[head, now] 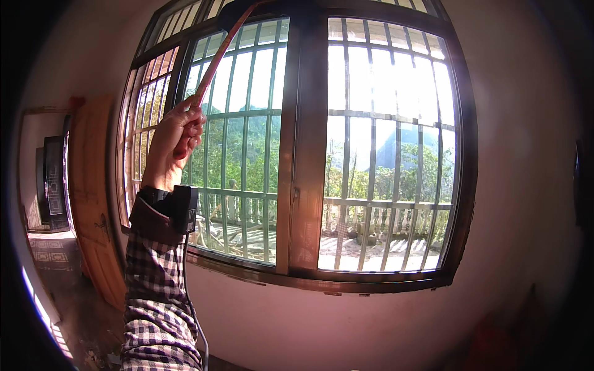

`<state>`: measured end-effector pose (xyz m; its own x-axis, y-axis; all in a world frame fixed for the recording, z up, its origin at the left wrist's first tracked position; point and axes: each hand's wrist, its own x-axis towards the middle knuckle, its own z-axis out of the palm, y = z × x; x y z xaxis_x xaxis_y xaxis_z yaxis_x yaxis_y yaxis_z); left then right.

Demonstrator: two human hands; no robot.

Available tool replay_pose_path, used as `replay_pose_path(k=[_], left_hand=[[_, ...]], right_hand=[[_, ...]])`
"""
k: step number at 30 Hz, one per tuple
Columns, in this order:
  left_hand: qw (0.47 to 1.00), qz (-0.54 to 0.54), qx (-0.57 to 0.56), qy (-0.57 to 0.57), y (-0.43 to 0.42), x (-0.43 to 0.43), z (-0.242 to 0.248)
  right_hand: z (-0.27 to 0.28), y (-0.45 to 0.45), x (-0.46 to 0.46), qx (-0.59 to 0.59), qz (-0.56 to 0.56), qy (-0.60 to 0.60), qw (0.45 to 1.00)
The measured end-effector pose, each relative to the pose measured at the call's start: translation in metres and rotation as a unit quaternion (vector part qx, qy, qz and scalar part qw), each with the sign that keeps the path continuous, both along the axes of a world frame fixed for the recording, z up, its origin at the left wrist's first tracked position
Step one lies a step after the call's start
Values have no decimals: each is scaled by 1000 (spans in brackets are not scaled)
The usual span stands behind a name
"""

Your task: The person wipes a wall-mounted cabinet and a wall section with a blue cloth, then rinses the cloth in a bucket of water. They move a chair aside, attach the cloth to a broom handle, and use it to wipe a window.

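My left hand [178,132], raised in front of the window, is closed around the lower end of a thin reddish stick handle [216,67]. The handle slants up to the right, to a dark mass [236,14] at the top of the window. That mass is partly cut off by the picture's edge, and I cannot tell whether it is the tool's head. Behind the hand is a sliding window with a brown frame [306,153] and two large glass panes. A black device [185,208] is strapped at my wrist, over a checked sleeve [160,306]. My right hand is out of view.
Metal security bars [243,153] stand outside the glass, with a balustrade [357,218] and greenery beyond. Left of the window, a wooden door [93,195] stands ajar beside a doorway. A cable [192,301] runs down along my sleeve. A pale wall [297,320] lies below the window.
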<state>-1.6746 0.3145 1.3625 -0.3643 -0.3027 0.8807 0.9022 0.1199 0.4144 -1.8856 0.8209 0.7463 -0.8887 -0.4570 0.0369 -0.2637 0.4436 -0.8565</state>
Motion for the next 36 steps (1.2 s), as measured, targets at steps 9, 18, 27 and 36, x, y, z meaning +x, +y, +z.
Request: replay_pose_path(k=[9, 18, 27, 36], left_hand=[[987, 162, 0, -25, -3, -6, 49], [983, 180, -35, 31, 23, 10, 20], [993, 97, -47, 40, 76, 21, 28], [994, -72, -68, 49, 166, -28, 65]], right_hand=[[43, -7, 22, -61, -12, -88, 994], [64, -15, 55, -150, -13, -140, 979], [60, 4, 76, -203, -38, -184, 961], [29, 54, 91, -287, -109, -249, 918]])
